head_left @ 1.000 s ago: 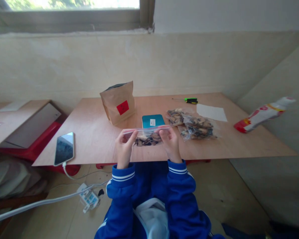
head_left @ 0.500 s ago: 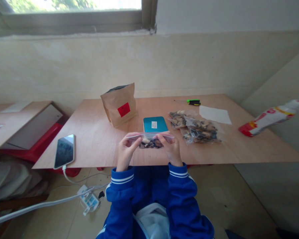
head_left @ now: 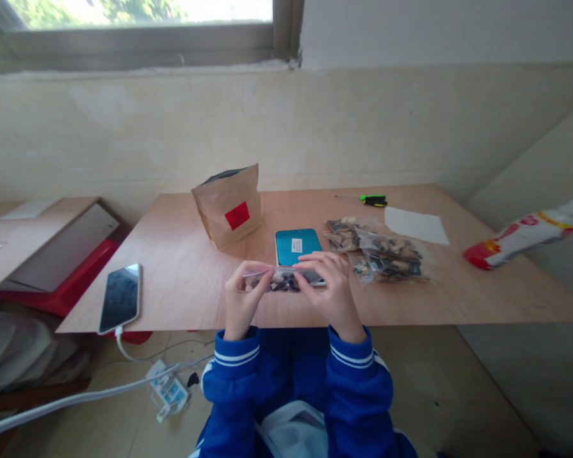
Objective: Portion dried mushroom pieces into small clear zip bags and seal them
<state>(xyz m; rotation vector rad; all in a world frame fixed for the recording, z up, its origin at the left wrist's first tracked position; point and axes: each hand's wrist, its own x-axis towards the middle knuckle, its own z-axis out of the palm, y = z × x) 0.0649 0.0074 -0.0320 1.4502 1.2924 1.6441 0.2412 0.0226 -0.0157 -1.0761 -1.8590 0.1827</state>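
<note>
Both my hands hold a small clear zip bag (head_left: 282, 280) of dark and pale dried pieces just above the near edge of the wooden table (head_left: 181, 267). My left hand (head_left: 241, 298) pinches the bag's left end. Over the bag's top strip, my right hand (head_left: 327, 286) grips with its fingers pressed along it toward the middle. A teal flat box (head_left: 297, 245) with a white label lies right behind the bag.
A brown paper pouch (head_left: 228, 205) with a red label stands at the back left. Filled clear bags (head_left: 379, 254) lie to the right, with white paper (head_left: 416, 224) and a green-handled screwdriver (head_left: 371, 200) behind. A phone (head_left: 120, 297) on a cable lies at the left edge.
The bag has come down from upright to nearly flat and closer to the table edge. My right hand has slid leftward along its top strip.
</note>
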